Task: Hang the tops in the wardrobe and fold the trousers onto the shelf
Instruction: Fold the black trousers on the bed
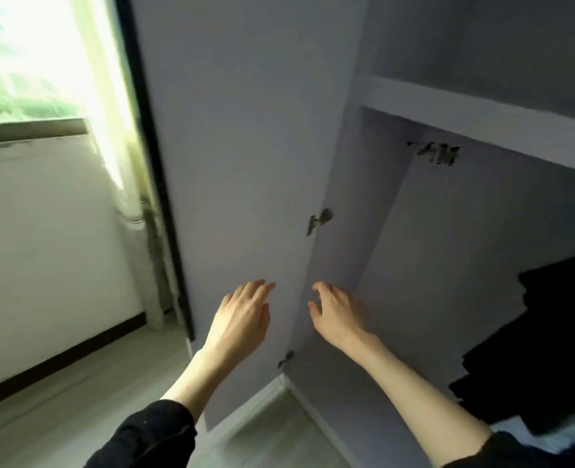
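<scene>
Head view: left hand [242, 315] and right hand [338, 310], fingers loosely spread, grip nothing, before the wardrobe door [239, 146]; dark clothes [549, 349] lower right.

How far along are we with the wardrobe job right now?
Done: the wardrobe door stands open, and dark clothes already lie inside at right. In hand: nothing, as the left hand and right hand are both empty. Left: no hanging tops or folded trousers can be made out.
</scene>
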